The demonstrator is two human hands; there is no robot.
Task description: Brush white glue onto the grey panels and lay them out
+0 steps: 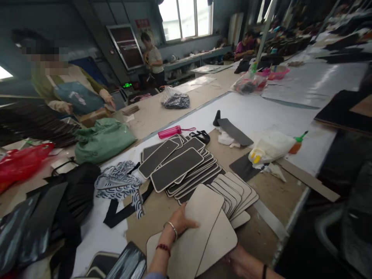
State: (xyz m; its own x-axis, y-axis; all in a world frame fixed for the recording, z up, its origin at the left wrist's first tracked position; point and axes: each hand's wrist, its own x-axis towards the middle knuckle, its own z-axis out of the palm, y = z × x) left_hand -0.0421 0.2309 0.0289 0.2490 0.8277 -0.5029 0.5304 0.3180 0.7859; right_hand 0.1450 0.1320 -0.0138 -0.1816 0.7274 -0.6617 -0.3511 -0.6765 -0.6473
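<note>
Left hand point(180, 221): fingers grasping upper panel point(200, 228) at its left edge, thumb flat across the beige face.
Right hand point(240, 259): at right edge of lower panel point(222, 236). Fingers mostly hidden under it, can't tell how far they're closed.
Held panels: front of view, beige side up, upper one overlapping lower one at an angle. Near ends cut off by frame.
Beige fan point(232, 190): just beyond the held panels, rounded ends spread to the right.
Dark stack point(177, 166): left of and behind the fan, grey faces with beige rims, laid skewed on the tabletop point(279, 112).
Left side: patterned strip point(117, 180) in a loose heap, black strap point(116, 215) beside it, green bag point(104, 139) farther back.
Behind stack: pink bottle point(169, 132), lying on its side.
Right side: white bag point(270, 147), near glue bottle point(296, 145) with green cap.
Co-worker: person in blue apron point(83, 97) at far left, gloved hands over a box point(94, 116).
</note>
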